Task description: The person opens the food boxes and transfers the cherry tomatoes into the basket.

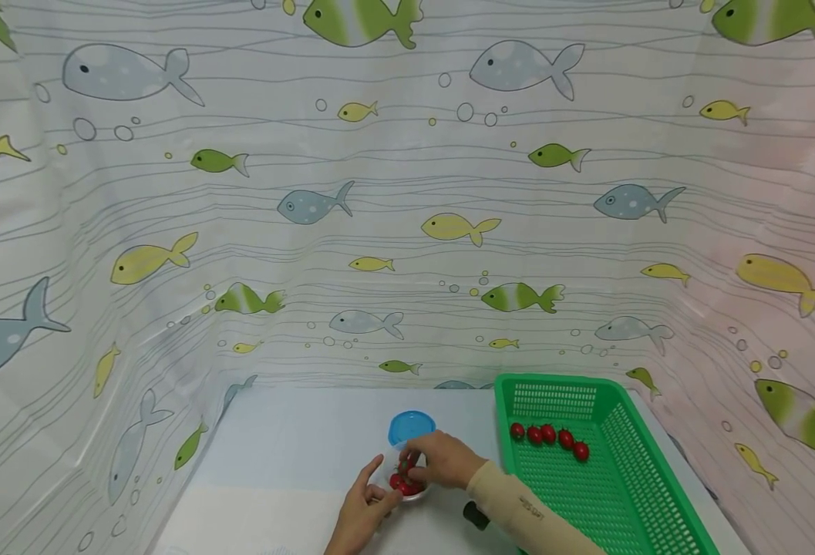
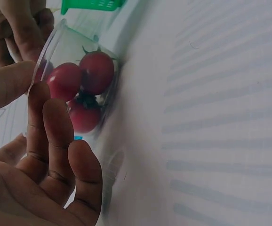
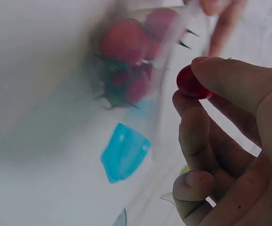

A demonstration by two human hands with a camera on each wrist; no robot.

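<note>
A clear plastic container (image 2: pixel 69 36) with several red cherry tomatoes (image 2: pixel 97 71) in it stands on the white table. My left hand (image 1: pixel 364 505) holds it from the left side, thumb and fingers about its rim. Between thumb and fingertips, my right hand (image 1: pixel 445 459) pinches one cherry tomato (image 3: pixel 190 84), over the container's opening. Green stems show on some tomatoes inside. Just behind the container lies a round blue lid (image 1: pixel 412 425).
To the right stands a green plastic basket (image 1: pixel 608 501), with several cherry tomatoes (image 1: pixel 548 434) in a row near its far end. A small dark object (image 1: pixel 475 515) shows beside the right forearm. A fish-patterned sheet (image 1: pixel 449 177) surrounds the table (image 1: pixel 275 439).
</note>
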